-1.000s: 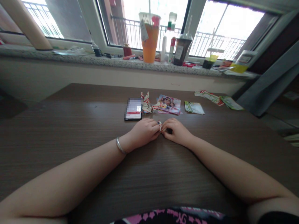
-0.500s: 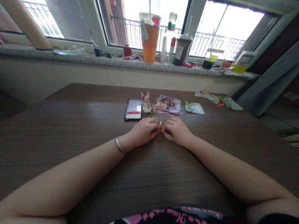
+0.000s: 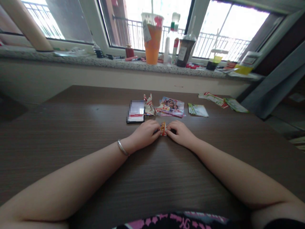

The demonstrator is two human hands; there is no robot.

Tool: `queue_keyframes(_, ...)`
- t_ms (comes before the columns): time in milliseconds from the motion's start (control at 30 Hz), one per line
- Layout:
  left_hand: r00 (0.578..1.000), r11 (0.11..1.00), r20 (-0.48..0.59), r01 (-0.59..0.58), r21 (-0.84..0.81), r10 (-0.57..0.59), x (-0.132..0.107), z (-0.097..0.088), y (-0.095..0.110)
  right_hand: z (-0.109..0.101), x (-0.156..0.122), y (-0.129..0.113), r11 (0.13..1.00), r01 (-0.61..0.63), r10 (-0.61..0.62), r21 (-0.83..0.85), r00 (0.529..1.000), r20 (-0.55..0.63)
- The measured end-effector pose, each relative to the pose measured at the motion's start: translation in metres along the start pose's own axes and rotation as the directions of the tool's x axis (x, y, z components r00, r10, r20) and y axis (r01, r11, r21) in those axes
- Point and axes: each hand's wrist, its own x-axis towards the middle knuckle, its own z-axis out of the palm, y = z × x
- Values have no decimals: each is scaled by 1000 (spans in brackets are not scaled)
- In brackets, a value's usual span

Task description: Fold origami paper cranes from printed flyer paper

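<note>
A small piece of folded printed paper (image 3: 163,128), orange, white and red, is held low over the brown table (image 3: 152,178). My left hand (image 3: 150,130), with a silver bangle at the wrist, pinches its left side. At its right side, my right hand (image 3: 179,132) grips the edge between thumb and fingertips. The finer folds are too small to make out. Just beyond my hands lie a phone (image 3: 135,111), a folded paper figure (image 3: 149,106) in white and red, and a stack of printed leaflets (image 3: 173,106).
Right of the leaflets lies a pile of green and white papers (image 3: 198,110); folded paper strips (image 3: 214,100) rest farther right. Along the granite windowsill (image 3: 114,63) stand a tall orange drink cup (image 3: 152,41), a dark drink cup (image 3: 186,51), bottles and small clutter.
The small paper now shows a flatter, more upright orange face between my hands. My right fingers have shifted slightly and loosened around it. The things on the table stay put.
</note>
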Motion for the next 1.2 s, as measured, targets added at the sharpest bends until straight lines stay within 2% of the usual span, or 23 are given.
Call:
queue_keyframes(333, 999, 996, -4, 43, 82, -43, 3, 2, 0, 5, 2, 3, 998, -64, 64, 17, 998, -26)
queue_keyframes(667, 998, 987, 27, 44, 156, -49, 5, 1, 2, 7, 3, -2, 997, -65, 63, -30, 996, -70)
queue_keyframes(1033, 998, 992, -19, 66, 112, -65, 5, 1, 0, 6, 1, -4, 992, -113, 108, -53, 990, -91)
queue_keyframes(1200, 999, 990, -26, 50, 129, -47, 4, 2, 0, 4, -2, -8, 992, -67, 56, -106, 994, -99)
